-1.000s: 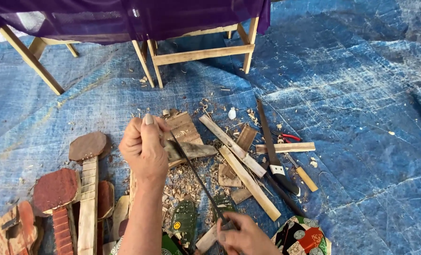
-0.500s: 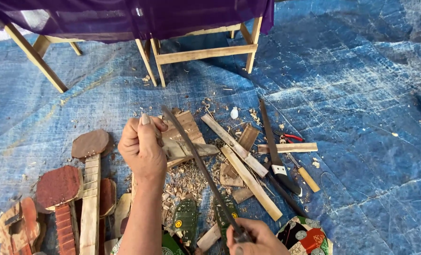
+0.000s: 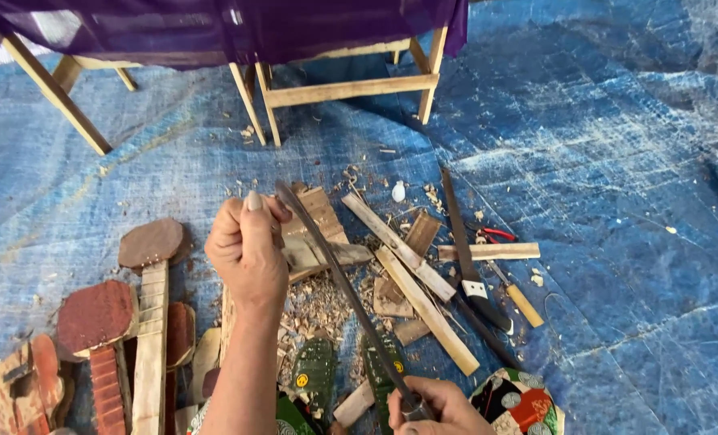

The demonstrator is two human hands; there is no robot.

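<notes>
A long dark blade (image 3: 339,282) is gripped at its handle by the clenched right hand (image 3: 435,407), its tip laid against the wood piece (image 3: 228,318) steadied upright on the blue tarp (image 3: 616,201) in the closed left hand (image 3: 246,254) (shavings (image 3: 318,302) heaped just beside). No labels are visible.

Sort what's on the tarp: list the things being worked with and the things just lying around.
In use:
- left hand gripping an upright wood piece
- right hand holding the long dark blade
- wood shavings beneath

Lying about:
- loose slats
- black-handled saw
- small wooden-handled tool
- guitar-shaped pieces
- wooden stools
- blue tarp
</notes>
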